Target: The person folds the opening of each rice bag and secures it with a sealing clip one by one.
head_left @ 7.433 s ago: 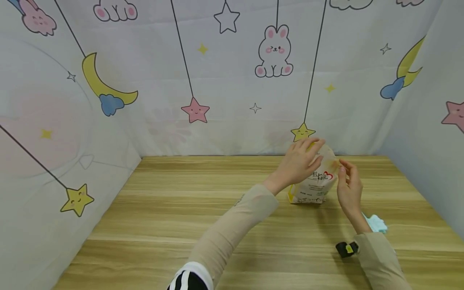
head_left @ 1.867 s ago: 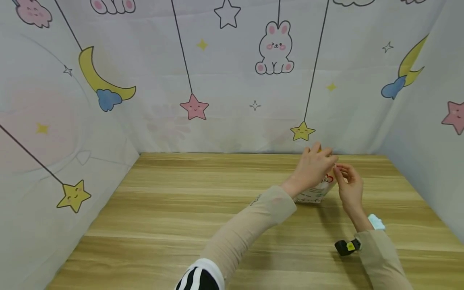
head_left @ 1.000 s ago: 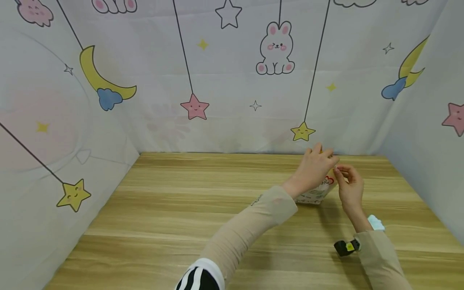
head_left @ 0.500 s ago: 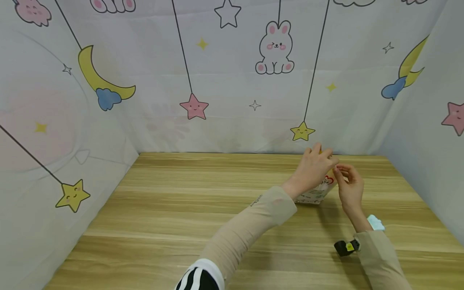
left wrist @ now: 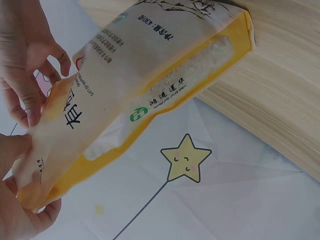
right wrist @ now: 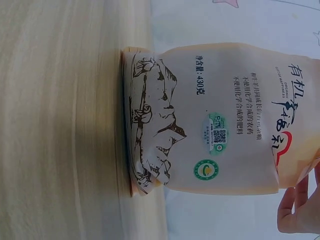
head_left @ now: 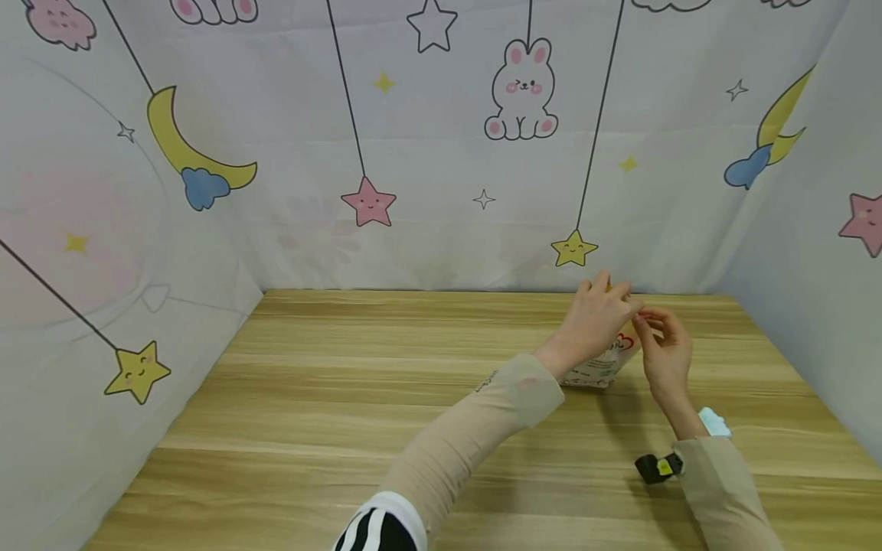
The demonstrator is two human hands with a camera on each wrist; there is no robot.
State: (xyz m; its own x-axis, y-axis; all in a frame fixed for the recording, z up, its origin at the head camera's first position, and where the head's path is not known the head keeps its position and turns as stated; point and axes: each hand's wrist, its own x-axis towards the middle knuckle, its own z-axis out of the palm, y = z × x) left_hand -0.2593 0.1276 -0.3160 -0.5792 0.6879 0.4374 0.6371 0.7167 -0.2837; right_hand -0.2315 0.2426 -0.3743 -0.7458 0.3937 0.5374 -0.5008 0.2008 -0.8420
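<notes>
A pale paper food bag [head_left: 598,369] with printed writing and a red heart stands on the table, partly hidden by my left hand. In the left wrist view, the bag [left wrist: 145,65] shows a yellow side panel with a clear window over whitish contents. My left hand [head_left: 596,317] grips its top, thumb on the front face and fingers behind. At the upper right edge, my right hand [head_left: 667,352] pinches the bag between thumb and fingers. Seen from the right wrist, the bag [right wrist: 220,120] has its base on the table and the right fingers [right wrist: 300,202] at its side edge.
The wood-grain table [head_left: 344,398] ends at a white printed cloth [head_left: 441,153] close behind the bag. A light blue object [head_left: 714,422] shows beside the right wrist. A black device [head_left: 658,468] with a yellow mark sits at the right cuff.
Since the oldest frame, my left hand has moved right and gripped the bag's top, which no longer stands up above the hand. My right fingers have closed on its edge. The last second shows hardly any movement.
</notes>
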